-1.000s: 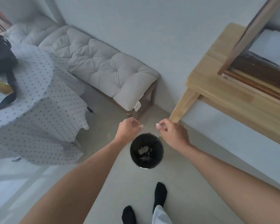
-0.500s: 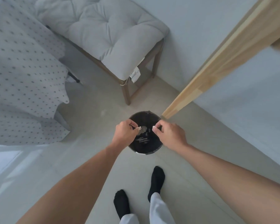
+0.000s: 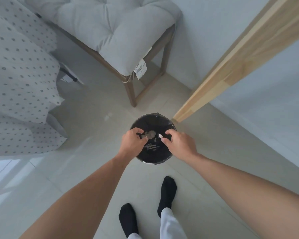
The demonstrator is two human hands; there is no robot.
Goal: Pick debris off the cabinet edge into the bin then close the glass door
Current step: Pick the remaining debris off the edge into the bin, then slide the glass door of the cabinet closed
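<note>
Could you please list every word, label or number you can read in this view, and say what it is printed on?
White tag hanging from the grey bench cushion: one line of capital letters and a barcode-like block, too blurred to read with confidence.
Black bin: pale marks inside, not legible as text.
Nothing else carries text.

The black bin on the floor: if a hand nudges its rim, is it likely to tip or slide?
The bin looks small and nearly empty, so probably light. On the smooth tiled floor it would likely slide. Its round, fairly wide mouth suggests tipping only under a harder push.
</note>
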